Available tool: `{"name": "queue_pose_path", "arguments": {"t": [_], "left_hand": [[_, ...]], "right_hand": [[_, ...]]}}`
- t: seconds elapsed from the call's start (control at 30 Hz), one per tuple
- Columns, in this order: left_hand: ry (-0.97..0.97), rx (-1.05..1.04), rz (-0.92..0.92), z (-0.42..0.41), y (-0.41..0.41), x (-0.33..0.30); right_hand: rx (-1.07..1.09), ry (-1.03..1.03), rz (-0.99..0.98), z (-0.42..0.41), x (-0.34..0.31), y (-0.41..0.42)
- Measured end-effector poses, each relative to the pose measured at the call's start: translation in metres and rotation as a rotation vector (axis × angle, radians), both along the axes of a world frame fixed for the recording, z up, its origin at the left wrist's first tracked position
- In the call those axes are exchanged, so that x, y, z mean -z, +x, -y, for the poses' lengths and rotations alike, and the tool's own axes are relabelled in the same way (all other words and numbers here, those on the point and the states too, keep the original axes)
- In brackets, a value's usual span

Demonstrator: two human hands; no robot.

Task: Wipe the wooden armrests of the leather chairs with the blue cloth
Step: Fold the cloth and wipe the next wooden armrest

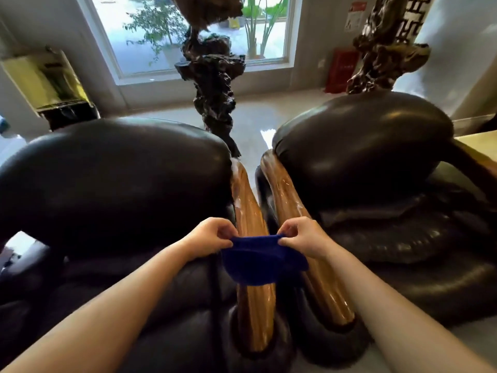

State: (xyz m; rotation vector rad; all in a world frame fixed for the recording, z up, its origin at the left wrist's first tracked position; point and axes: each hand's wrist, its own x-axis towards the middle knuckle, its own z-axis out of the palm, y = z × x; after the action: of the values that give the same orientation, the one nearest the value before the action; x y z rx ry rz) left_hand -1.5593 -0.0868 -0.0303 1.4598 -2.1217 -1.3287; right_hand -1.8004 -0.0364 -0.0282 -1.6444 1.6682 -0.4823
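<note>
hands come first: our left hand (208, 235) and right hand (302, 236) each pinch an upper corner of the blue cloth (262, 261) between thumb and fingertips, pulling its top edge taut between them. the rest of the cloth hangs down in a rounded fold, and it sits over the gap between two wooden armrests, covering part of each. whether it rests on the wood or hangs just above it, we cannot tell.

the left armrest (251, 265) belongs to the left leather chair (113, 184) and the right armrest (304, 238) to the right leather chair (363, 146). both armrests are glossy, orange-brown and rounded, and they run side by side away from us, close together with a narrow dark gap between them. their near ends sink into padded dark leather. both chairs are dark, shiny and bulging at the backrest.

beyond the chairs, a dark gnarled wood carving (215, 84) stands on the pale glossy floor (250, 122) in front of a large window (193, 30) with green plants outside. a second carved piece (387, 47) stands behind the right chair, near a red box (341, 71) against the wall. a yellowish cabinet (45, 79) stands at the far left.
</note>
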Motion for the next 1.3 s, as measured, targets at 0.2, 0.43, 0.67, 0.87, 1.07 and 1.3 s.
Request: {"name": "queue_pose_path", "arguments": {"t": [0.2, 0.43, 0.67, 0.87, 1.07, 1.3], "left_hand": [[0.03, -0.153, 0.034, 0.029, -0.024, 0.024], [0.061, -0.218, 0.071, 0.092, -0.029, 0.067], [-0.001, -0.225, 0.121, 0.175, -0.025, 0.111], [-0.116, -0.256, 0.099, 0.255, -0.028, 0.162], [-0.566, -0.61, -0.001, 0.285, -0.048, 0.231], [-0.451, -0.349, 0.318, 0.225, -0.072, 0.325]], "right_hand": [[-0.125, 0.063, 0.037, 0.062, 0.028, -0.025], [-0.146, 0.128, 0.025, 0.137, 0.074, -0.024], [-0.058, 0.148, 0.019, 0.217, 0.119, -0.012], [0.004, 0.019, -0.035, 0.307, 0.176, -0.004], [0.219, -0.406, -0.072, 0.346, 0.238, -0.002], [-0.174, -0.452, -0.347, 0.294, 0.316, 0.03]]}}
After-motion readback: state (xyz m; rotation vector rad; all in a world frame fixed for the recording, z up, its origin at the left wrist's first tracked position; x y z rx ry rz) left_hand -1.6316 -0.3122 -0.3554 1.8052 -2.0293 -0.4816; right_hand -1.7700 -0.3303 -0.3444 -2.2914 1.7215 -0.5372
